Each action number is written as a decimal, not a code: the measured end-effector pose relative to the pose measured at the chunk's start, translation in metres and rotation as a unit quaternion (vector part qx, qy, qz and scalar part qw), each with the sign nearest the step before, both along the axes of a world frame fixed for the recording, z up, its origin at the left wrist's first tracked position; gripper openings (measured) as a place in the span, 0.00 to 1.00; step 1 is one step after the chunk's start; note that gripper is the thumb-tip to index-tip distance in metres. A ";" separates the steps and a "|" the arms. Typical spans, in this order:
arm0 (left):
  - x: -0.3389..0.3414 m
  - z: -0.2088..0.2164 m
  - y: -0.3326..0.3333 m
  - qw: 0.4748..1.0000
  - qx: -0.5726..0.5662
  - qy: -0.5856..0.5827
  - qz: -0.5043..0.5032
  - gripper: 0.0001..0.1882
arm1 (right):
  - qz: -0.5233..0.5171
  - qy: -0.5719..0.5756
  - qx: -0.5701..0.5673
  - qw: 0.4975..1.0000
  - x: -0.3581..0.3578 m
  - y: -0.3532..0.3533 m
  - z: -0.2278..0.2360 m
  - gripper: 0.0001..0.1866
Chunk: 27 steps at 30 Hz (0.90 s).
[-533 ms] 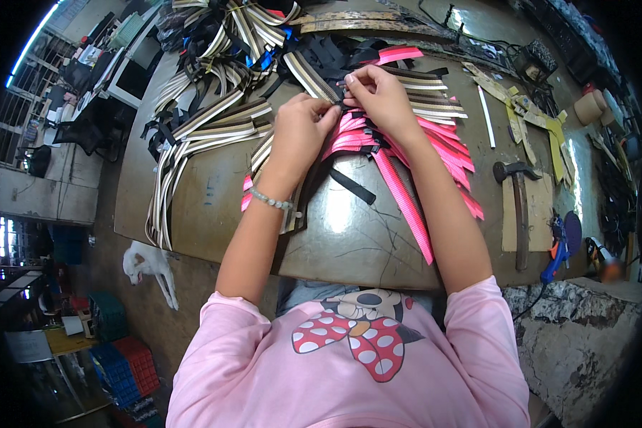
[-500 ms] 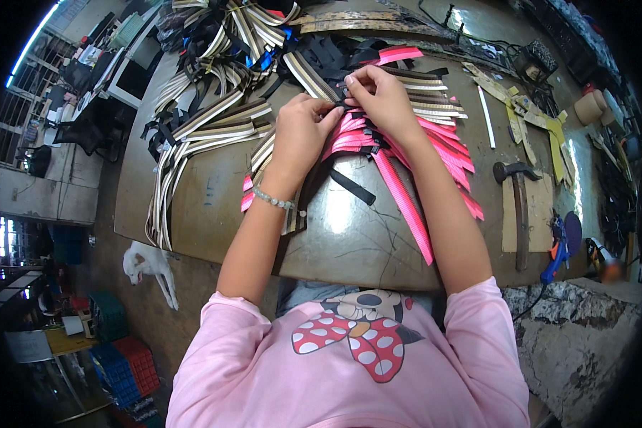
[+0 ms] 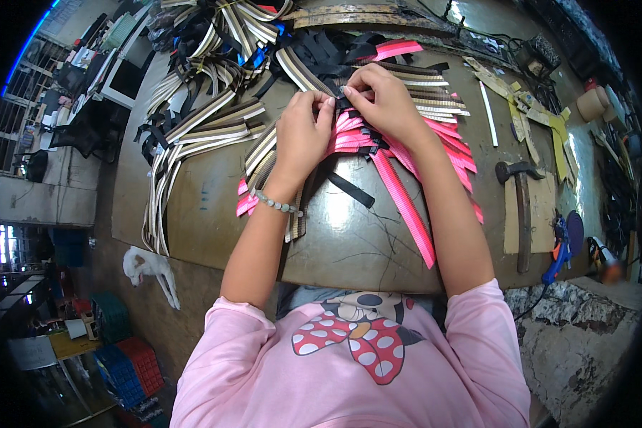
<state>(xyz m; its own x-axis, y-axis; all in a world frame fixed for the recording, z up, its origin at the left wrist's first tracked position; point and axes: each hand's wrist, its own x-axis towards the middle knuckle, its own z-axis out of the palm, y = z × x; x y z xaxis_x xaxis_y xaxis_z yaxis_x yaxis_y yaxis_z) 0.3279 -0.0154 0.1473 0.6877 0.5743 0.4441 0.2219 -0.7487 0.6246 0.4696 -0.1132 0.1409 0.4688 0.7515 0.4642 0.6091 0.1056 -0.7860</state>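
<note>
My left hand (image 3: pixel 303 133) and my right hand (image 3: pixel 386 101) meet over a pile of webbing straps on the table. Both pinch at the lower end of a brown, black and cream striped strap (image 3: pixel 301 70), where a small dark piece shows between the fingertips; its exact shape is hidden. Beneath the hands lie bright pink straps (image 3: pixel 404 203), one reaching toward my body. More striped straps (image 3: pixel 435 91) fan out under my right wrist, and others stick out by my left wrist. A short black strip (image 3: pixel 351 190) lies between my forearms.
On the left are bundled striped straps (image 3: pixel 210 125); black straps (image 3: pixel 324 53) heap behind my hands. To the right lie a hammer (image 3: pixel 523 214) on cardboard (image 3: pixel 544 232), a blue glue gun (image 3: pixel 562 250), a white strip (image 3: pixel 489 114) and yellowish strips (image 3: pixel 558 146). A white dog (image 3: pixel 150 272) is on the floor.
My left fingertips have shifted slightly up and left at the strap end. My right hand stays nearly in place, still pinching. The straps have barely moved.
</note>
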 end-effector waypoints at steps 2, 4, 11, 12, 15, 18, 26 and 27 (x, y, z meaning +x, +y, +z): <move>-0.001 -0.001 0.001 1.000 -0.012 -0.014 -0.006 0.12 | -0.012 -0.005 0.012 1.000 -0.001 0.001 -0.001 0.08; -0.001 -0.001 0.001 1.000 -0.024 -0.007 -0.004 0.13 | -0.008 -0.026 0.008 1.000 -0.003 0.002 -0.001 0.08; 0.003 -0.008 0.008 0.991 -0.087 -0.102 0.006 0.08 | -0.016 -0.034 0.021 0.999 0.004 0.000 -0.001 0.10; 0.004 -0.009 0.011 0.983 -0.088 -0.161 -0.029 0.07 | -0.019 0.007 0.008 1.000 0.007 0.000 -0.001 0.10; -0.002 -0.003 0.018 0.978 -0.133 -0.127 -0.100 0.05 | -0.009 0.079 0.004 0.997 0.013 0.001 -0.004 0.11; -0.016 0.013 0.020 0.977 -0.171 -0.104 -0.071 0.08 | -0.016 0.075 -0.019 0.997 0.016 -0.001 -0.006 0.12; -0.019 0.030 -0.006 0.994 -0.054 0.017 -0.095 0.17 | 0.039 0.171 -0.054 0.983 0.017 -0.004 0.000 0.10; -0.014 0.024 -0.009 0.993 0.068 0.021 -0.095 0.15 | 0.044 0.184 -0.055 0.980 0.017 -0.004 0.001 0.10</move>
<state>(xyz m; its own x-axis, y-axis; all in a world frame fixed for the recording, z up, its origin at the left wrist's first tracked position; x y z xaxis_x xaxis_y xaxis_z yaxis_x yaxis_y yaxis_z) 0.3144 -0.0245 0.1710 0.7970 0.3695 0.4778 0.0930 -0.8567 0.5073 0.4865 -0.1173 0.1415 0.5212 0.8321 0.1894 0.2741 0.0470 -0.9606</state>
